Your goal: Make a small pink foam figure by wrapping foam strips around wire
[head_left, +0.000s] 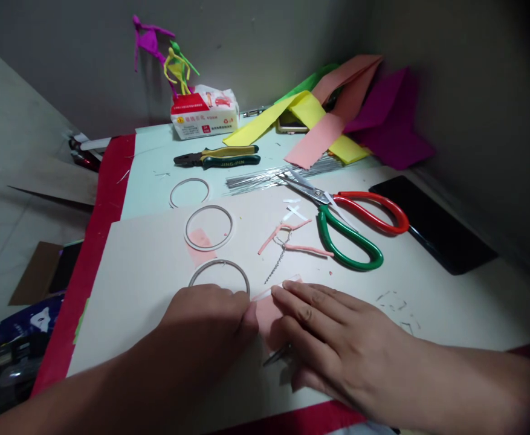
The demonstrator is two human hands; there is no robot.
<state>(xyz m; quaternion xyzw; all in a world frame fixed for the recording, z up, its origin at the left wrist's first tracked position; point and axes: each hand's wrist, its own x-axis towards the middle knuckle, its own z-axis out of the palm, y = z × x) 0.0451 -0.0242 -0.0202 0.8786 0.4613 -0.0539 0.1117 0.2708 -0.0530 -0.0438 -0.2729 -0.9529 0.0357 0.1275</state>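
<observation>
A small piece of pink paper (269, 315) lies on the pale board between my hands, with a whitish strip along its top edge. My left hand (205, 317) is closed, its thumb and fingertips pinching the paper's left edge. My right hand (337, 335) presses the paper's right side with its fingertips. From under its curled fingers sticks a thin pointed metal tool (276, 356); the rest of it is hidden. Just beyond the left hand lies a tape ring (248, 279), partly covered. Past the paper, a twisted wire figure (284, 244) has pink-wrapped limbs.
Scissors (353, 211) with red and green handles lie beside a black phone (432, 223). Farther back are wires (255, 181), pliers (219, 158), two more rings (209, 228), coloured paper strips (312, 139) and a box (205, 115) with small figures. A wall stands behind.
</observation>
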